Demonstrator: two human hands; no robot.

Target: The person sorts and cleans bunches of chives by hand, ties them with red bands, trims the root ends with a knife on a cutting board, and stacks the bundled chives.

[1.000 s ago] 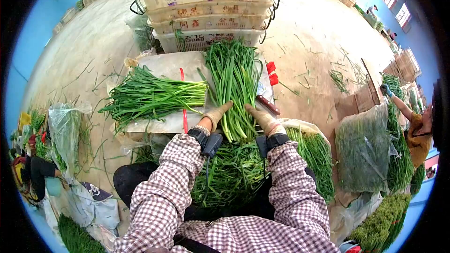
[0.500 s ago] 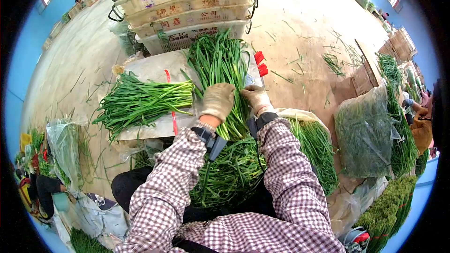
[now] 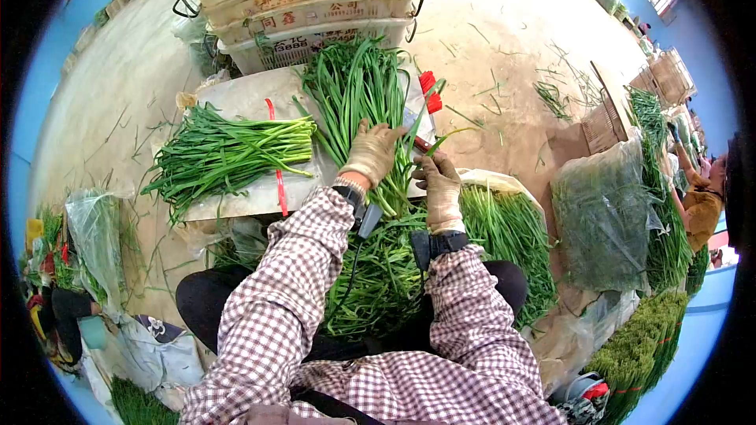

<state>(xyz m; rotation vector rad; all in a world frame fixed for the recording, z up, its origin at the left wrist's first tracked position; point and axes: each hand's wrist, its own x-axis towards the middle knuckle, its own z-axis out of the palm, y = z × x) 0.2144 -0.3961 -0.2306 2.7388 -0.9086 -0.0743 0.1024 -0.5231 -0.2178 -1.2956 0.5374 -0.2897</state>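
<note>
My gloved left hand [image 3: 372, 153] lies over the stem end of a loose pile of green stalks [image 3: 351, 88], its fingers partly over the stems. To its right, my gloved right hand [image 3: 439, 189] is closed on a few green stalks [image 3: 446, 140] that stick up from the fingers. On the board's left part [image 3: 228, 203] lies another bunch [image 3: 228, 153], across a red strip [image 3: 280, 189]. The knife [image 3: 422, 144] rests beyond my right hand, partly hidden by leaves. Loose greens [image 3: 376, 275] fill the space at my lap.
Stacked crates [image 3: 307, 12] stand behind the board. Red ties [image 3: 430, 92] lie at its right edge. A sack of greens [image 3: 508, 244] sits at my right, with a plastic-wrapped bundle [image 3: 602, 216] farther right. Another person [image 3: 699, 205] is at the far right.
My right hand has moved right and nearer to me, with a few stalks drawn out from the pile. My left hand stays over the stems. The view has shifted.
</note>
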